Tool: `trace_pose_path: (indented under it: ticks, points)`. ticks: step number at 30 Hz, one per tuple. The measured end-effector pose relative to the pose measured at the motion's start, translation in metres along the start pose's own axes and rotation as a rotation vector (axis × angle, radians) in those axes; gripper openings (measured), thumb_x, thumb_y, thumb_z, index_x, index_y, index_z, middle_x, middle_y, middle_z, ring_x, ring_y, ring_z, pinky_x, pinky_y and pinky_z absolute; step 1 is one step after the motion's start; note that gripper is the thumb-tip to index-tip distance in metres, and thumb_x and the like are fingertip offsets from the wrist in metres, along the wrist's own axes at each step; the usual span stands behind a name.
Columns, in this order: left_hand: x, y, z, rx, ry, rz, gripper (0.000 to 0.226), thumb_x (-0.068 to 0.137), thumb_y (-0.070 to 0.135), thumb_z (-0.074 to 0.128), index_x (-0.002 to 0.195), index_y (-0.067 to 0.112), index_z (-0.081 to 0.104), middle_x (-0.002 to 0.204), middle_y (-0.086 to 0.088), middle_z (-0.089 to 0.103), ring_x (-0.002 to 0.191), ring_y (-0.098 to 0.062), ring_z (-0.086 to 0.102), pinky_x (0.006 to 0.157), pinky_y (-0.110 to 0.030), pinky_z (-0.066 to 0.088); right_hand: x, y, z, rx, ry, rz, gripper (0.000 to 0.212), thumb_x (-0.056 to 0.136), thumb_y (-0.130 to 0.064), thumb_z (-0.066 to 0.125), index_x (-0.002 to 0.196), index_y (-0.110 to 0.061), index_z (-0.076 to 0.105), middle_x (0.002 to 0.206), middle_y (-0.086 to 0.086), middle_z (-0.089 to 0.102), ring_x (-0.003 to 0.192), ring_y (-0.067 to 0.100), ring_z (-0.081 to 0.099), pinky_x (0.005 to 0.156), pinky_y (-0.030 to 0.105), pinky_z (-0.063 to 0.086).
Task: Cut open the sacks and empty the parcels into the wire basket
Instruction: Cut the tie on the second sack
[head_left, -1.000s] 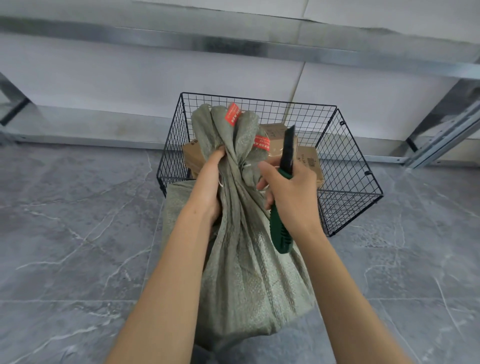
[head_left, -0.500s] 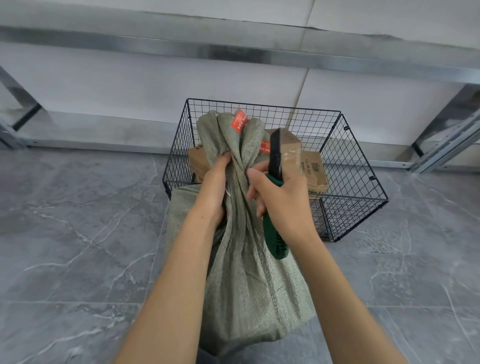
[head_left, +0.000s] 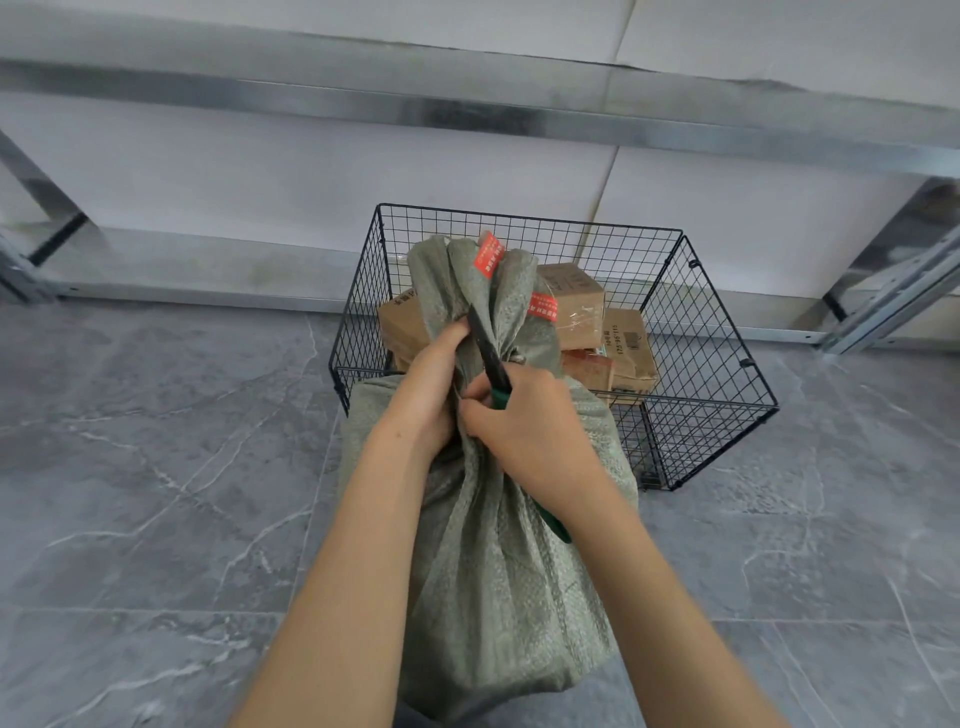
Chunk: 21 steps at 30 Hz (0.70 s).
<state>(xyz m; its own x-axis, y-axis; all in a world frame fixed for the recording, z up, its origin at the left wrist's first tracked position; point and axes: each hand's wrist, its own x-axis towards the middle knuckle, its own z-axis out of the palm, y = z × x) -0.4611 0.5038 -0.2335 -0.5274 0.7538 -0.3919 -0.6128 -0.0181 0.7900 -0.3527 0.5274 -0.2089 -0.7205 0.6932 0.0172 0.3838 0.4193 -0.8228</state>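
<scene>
The left hand (head_left: 431, 387) grips the gathered neck of the sack (head_left: 509, 597), the right hand (head_left: 535, 436) clasps a knife (head_left: 485, 348) against it, just before the wire basket (head_left: 727, 415); slicing it open seems next.

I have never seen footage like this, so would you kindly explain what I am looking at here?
There is no machine: a camera worn on a person's head looks down at their own bare arms. The left hand grips the gathered neck of a grey-green woven sack standing on the grey tiled floor. The right hand holds a green-handled knife, its dark blade against that neck. Behind stands a black wire basket with cardboard parcels already inside.
</scene>
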Motion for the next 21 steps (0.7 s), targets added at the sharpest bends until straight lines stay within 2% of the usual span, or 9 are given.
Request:
trace_pose_path:
  ticks: [2,4,7,10,12,15,17,21]
  points:
    - [0.001,0.001,-0.001,0.005,-0.024,0.001,0.024,0.095,0.026,0.049,0.082,0.014,0.064,0.066,0.0,0.07,0.058,-0.011,0.067,0.052,-0.018,0.053,0.0,0.002,0.0,-0.022,-0.01,0.012,0.007,0.077,-0.01,0.06,0.071,-0.012,0.064,0.065,0.002,0.064,0.062,0.018,0.057,0.058,0.027,0.044]
    - [0.002,0.004,-0.003,0.003,-0.031,-0.006,0.022,0.096,0.025,0.049,0.088,0.013,0.066,0.075,-0.002,0.072,0.067,-0.012,0.069,0.061,-0.022,0.055,-0.001,0.001,-0.004,0.063,-0.043,0.027,0.008,0.079,-0.008,0.057,0.073,-0.007,0.062,0.064,0.009,0.064,0.052,0.018,0.052,0.055,0.031,0.045]
    - [0.002,0.008,-0.008,-0.019,-0.063,-0.009,0.021,0.096,0.022,0.047,0.098,0.013,0.066,0.087,-0.005,0.073,0.081,-0.016,0.07,0.071,-0.029,0.053,-0.003,-0.001,-0.017,0.408,-0.119,0.097,0.01,0.083,0.004,0.053,0.081,-0.003,0.058,0.057,0.008,0.056,0.04,0.017,0.043,0.045,0.031,0.039]
    - [0.001,0.009,-0.01,-0.035,-0.111,-0.03,0.024,0.095,0.021,0.048,0.112,0.011,0.062,0.102,-0.009,0.07,0.09,-0.02,0.067,0.078,-0.034,0.052,-0.003,0.001,-0.03,0.736,-0.192,0.151,0.022,0.084,0.015,0.048,0.091,-0.005,0.053,0.057,0.009,0.048,0.039,0.016,0.035,0.041,0.024,0.032]
    - [0.001,0.009,-0.01,-0.017,-0.142,-0.048,0.026,0.093,0.021,0.05,0.115,0.011,0.06,0.103,-0.009,0.068,0.09,-0.022,0.064,0.082,-0.035,0.05,-0.004,0.0,-0.034,0.843,-0.266,0.162,0.023,0.085,0.016,0.047,0.091,-0.006,0.051,0.058,0.011,0.046,0.038,0.014,0.032,0.04,0.023,0.03]
    - [0.002,0.008,-0.009,0.025,-0.167,-0.086,0.015,0.093,0.02,0.051,0.098,0.012,0.063,0.085,-0.006,0.068,0.077,-0.02,0.063,0.073,-0.031,0.051,-0.005,-0.004,-0.038,0.959,-0.386,0.139,0.022,0.084,0.015,0.05,0.089,-0.006,0.052,0.056,0.01,0.045,0.035,0.011,0.032,0.038,0.019,0.029]
    - [0.004,0.008,-0.01,0.038,-0.167,-0.11,0.013,0.092,0.02,0.051,0.093,0.011,0.061,0.081,-0.007,0.065,0.076,-0.02,0.061,0.072,-0.031,0.05,-0.004,-0.008,-0.042,1.032,-0.468,0.099,0.019,0.078,0.011,0.051,0.089,-0.005,0.052,0.053,0.008,0.047,0.033,0.009,0.032,0.037,0.017,0.03]
    - [0.004,0.007,-0.013,0.005,-0.135,-0.135,0.03,0.089,0.021,0.053,0.117,0.011,0.057,0.099,-0.011,0.064,0.09,-0.025,0.061,0.086,-0.038,0.048,-0.001,-0.009,-0.055,1.034,-0.515,0.079,0.019,0.074,0.009,0.051,0.088,-0.005,0.052,0.052,0.007,0.047,0.033,0.008,0.031,0.035,0.016,0.03]
